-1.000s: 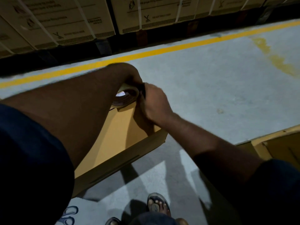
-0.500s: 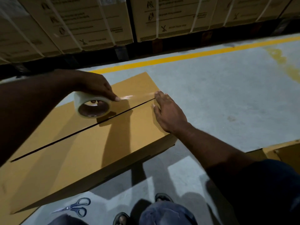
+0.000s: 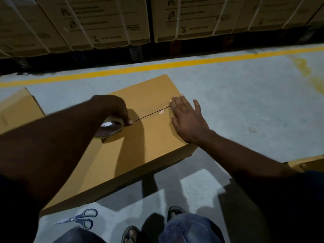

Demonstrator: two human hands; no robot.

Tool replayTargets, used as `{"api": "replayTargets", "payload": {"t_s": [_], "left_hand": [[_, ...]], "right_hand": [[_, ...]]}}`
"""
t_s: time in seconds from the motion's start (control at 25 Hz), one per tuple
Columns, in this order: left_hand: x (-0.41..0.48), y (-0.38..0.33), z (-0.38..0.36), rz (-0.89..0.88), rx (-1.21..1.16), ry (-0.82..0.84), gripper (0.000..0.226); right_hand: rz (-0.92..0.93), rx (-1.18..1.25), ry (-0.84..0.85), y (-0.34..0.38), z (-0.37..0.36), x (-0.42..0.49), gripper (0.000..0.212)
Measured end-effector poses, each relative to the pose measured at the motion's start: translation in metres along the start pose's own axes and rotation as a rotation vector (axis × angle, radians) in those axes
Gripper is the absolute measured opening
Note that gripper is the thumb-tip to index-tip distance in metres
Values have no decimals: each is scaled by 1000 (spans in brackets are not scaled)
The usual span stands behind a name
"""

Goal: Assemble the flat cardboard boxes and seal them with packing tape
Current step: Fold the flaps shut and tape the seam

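A brown cardboard box (image 3: 140,151) stands on the floor in front of me, its top flaps folded down with a dark seam between them. My left hand (image 3: 112,109) grips a roll of clear packing tape (image 3: 109,129) resting on the box top beside the seam. A short strip of clear tape (image 3: 164,110) lies over the seam's right end. My right hand (image 3: 188,120) lies flat with straight fingers on the box's right end, pressing that strip down.
Blue-handled scissors (image 3: 79,219) lie on the grey floor near my feet (image 3: 173,212). Another cardboard box (image 3: 15,109) sits at the left and one more (image 3: 308,163) at the right edge. Strapped cartons (image 3: 192,16) line the back behind a yellow floor line (image 3: 192,63).
My left hand has pulled the tape roll left and down along the seam, away from the right end. My right hand has flattened onto the taped end. The camera has tilted down.
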State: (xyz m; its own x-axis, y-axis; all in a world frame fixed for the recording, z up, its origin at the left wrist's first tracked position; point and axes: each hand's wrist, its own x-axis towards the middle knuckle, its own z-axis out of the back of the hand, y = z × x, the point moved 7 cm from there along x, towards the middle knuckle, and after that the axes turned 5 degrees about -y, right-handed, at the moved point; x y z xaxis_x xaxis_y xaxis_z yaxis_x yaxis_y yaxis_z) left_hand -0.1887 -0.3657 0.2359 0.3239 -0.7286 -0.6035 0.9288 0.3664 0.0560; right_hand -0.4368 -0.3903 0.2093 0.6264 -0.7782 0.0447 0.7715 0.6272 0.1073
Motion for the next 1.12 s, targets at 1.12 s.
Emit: {"api": "replayTargets", "payload": {"t_s": [1.12], "left_hand": [[-75, 142, -15, -45, -24, -70, 38]], "right_hand": [[136, 116, 77, 92, -14, 6, 72]]}}
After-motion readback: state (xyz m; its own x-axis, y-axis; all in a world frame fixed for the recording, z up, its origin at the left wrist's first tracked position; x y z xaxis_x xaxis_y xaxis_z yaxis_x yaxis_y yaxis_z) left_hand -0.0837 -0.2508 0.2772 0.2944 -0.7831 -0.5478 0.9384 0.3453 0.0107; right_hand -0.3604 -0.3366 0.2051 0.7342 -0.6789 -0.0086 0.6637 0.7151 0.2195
